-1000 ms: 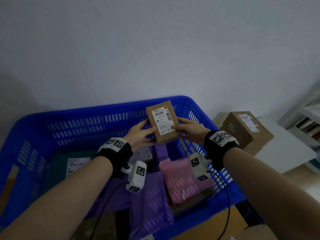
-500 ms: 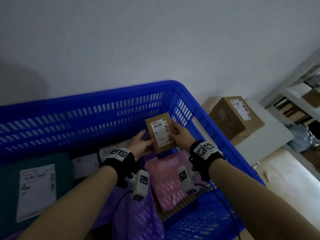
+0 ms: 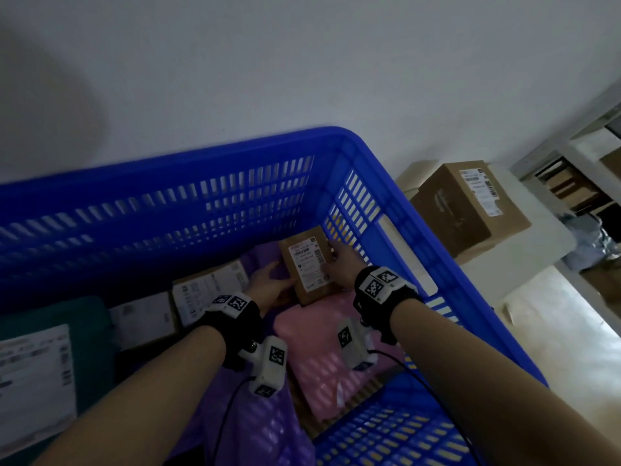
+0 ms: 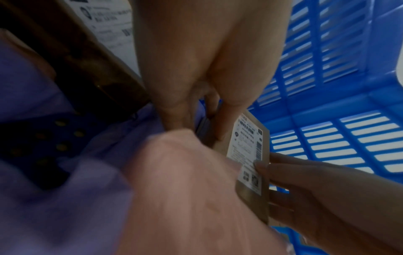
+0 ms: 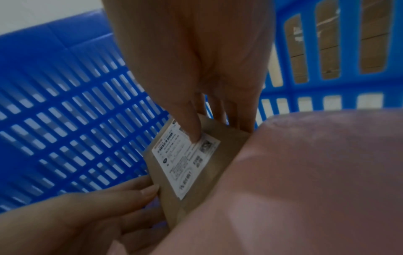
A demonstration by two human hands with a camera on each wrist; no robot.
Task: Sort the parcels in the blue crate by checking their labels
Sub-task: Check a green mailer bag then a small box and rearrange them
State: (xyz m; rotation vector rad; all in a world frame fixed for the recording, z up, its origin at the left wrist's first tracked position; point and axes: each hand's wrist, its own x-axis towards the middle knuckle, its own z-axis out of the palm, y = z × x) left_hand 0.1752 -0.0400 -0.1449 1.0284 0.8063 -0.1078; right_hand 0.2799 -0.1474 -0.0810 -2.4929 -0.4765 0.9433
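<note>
Both hands hold a small brown cardboard parcel (image 3: pixel 311 269) with a white label, low in the far right corner of the blue crate (image 3: pixel 235 153). My left hand (image 3: pixel 268 285) grips its left edge, thumb on top. My right hand (image 3: pixel 339 264) grips the right edge with its thumb pressed on the label. In the left wrist view the parcel (image 4: pixel 250 155) shows edge-on between both hands. The right wrist view shows the parcel (image 5: pixel 189 162) label up, my thumb on the label, just behind a pink bag (image 5: pixel 305 181).
Inside the crate lie a pink bag (image 3: pixel 322 358), a purple bag (image 3: pixel 255 425), labelled brown boxes (image 3: pixel 208 290) and a dark green parcel with a white label (image 3: pixel 33 375). Outside to the right, a brown box (image 3: pixel 467 206) sits on a white surface, shelves beyond.
Both hands have lowered the small parcel from above the crate's rim down into the far right corner of the crate. My head has leaned closer.
</note>
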